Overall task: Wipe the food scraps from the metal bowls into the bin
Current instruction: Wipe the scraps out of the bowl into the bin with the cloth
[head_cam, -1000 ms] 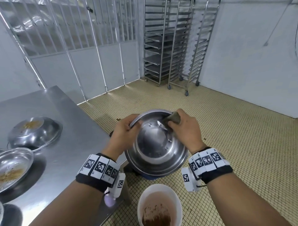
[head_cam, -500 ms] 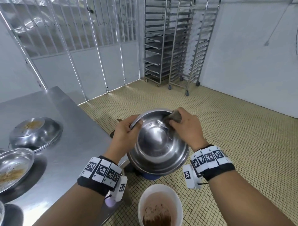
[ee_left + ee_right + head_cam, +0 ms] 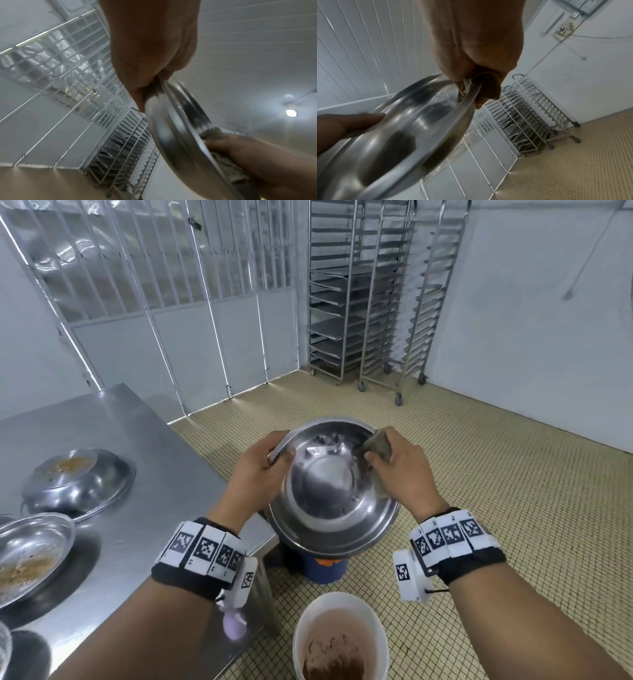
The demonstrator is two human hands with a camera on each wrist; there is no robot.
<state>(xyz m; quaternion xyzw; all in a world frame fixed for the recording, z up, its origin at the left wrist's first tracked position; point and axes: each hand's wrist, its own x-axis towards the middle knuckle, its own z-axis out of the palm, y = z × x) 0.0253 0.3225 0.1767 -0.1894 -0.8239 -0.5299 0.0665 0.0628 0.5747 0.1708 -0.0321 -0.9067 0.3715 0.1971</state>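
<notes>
Wiping tilted metal bowl (image 3: 334, 494) above bin (image 3: 340, 635).

Held between both hands over floor, beside table (image 3: 137, 474). Rigid, light, slick steel: grip at rim. Left hand (image 3: 255, 474) pinching left rim; right hand (image 3: 400, 474) clamped on soft, pliable cloth (image 3: 375, 448) against far-right inner wall.

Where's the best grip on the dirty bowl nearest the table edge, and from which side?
Take the bowl by its thin flared rim, probably from the table-edge side nearest the person. It sits upright on the steel table with crumbs inside, so a thumb over the rim and fingers under it, as the left hand holds the bowl being wiped, should avoid the scraps.
</notes>
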